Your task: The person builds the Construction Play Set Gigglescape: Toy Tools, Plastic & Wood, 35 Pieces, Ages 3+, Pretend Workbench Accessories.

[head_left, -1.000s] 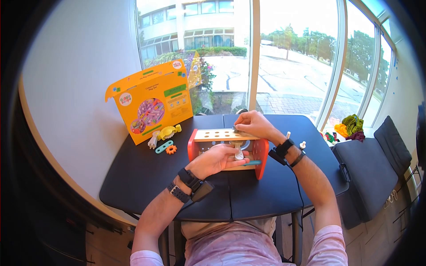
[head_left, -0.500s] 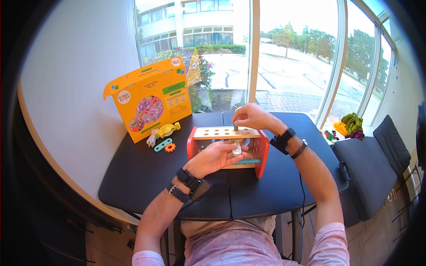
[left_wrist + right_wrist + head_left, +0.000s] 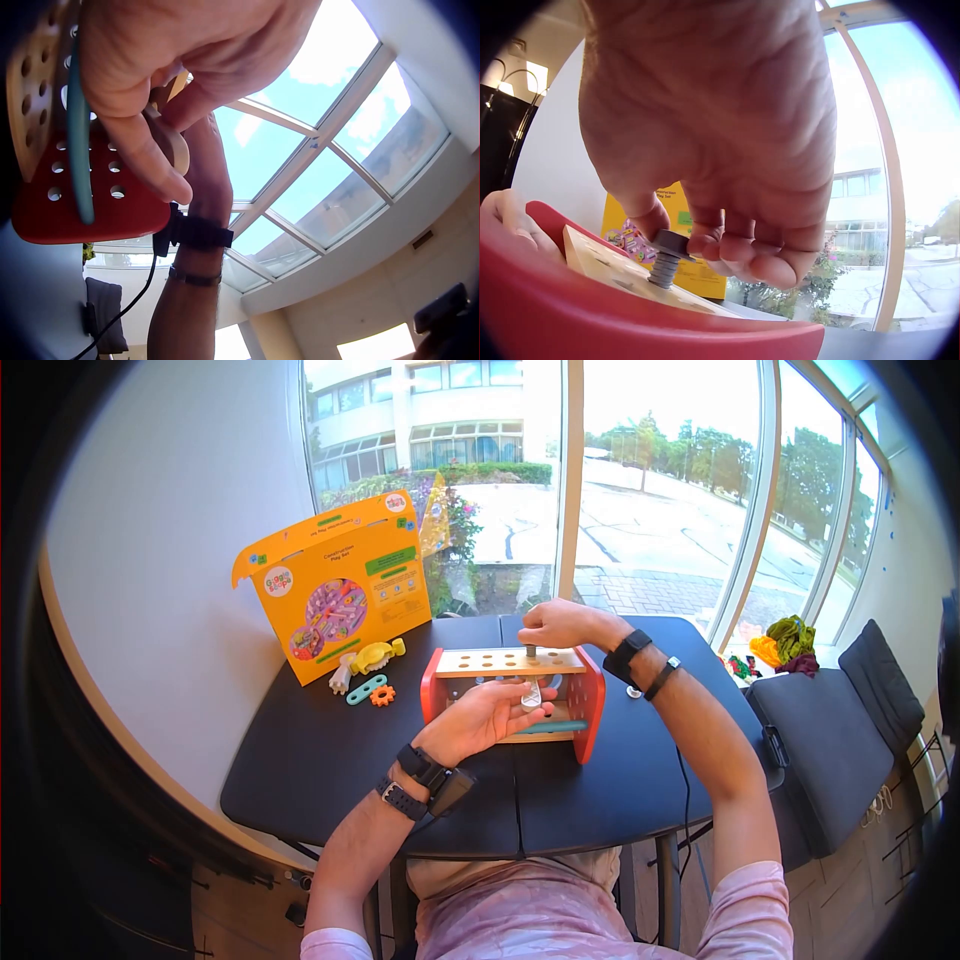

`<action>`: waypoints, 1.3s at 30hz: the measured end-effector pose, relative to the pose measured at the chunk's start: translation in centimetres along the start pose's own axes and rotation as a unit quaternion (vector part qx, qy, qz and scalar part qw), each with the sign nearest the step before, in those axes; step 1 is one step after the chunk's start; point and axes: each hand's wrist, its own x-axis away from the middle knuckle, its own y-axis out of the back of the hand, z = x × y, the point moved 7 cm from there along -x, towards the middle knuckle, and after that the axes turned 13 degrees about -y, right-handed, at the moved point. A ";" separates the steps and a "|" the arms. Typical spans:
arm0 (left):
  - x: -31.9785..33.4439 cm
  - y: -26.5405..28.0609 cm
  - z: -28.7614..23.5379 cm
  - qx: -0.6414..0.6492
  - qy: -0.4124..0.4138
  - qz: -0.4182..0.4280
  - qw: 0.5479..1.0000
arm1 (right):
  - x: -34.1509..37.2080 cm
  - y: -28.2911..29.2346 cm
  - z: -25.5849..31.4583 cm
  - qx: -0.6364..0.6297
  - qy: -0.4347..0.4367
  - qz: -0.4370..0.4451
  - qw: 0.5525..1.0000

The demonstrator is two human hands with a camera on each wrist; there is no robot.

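Note:
A toy workbench (image 3: 592, 710) with red side panels and a holed wooden top stands on the table. My right hand (image 3: 572, 624) pinches the head of a grey threaded bolt (image 3: 531, 651), which stands upright in a hole near the top's right end; in the right wrist view thumb and fingertips are at the bolt's head (image 3: 671, 241). Below the top, my left hand (image 3: 478, 720) holds a pale piece (image 3: 531, 698) between thumb and fingers, palm up. The left wrist view shows this piece (image 3: 178, 152) edge-on; its upper end is hidden by the hand (image 3: 172, 75).
A yellow box (image 3: 335, 595) stands at the back left of the black table (image 3: 440, 815). Before it lie a yellow piece (image 3: 374, 656), a teal strip (image 3: 366, 690) and an orange gear (image 3: 382, 696). A small white piece (image 3: 633, 692) lies right of the workbench.
The right hand rose slightly from the wooden top, and more of the grey bolt shows above it. The left hand shifted slightly left and up with the pale piece.

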 end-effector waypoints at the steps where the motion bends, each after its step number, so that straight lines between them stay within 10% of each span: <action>1: 0.0 0.0 0.0 0.002 0.002 0.001 1.000 | 0.0 -0.1 0.0 0.006 0.001 0.010 1.000; 39: 0.0 -0.1 0.0 -0.002 -0.001 0.013 1.000 | 0.8 0.8 0.8 0.037 -0.039 0.012 0.998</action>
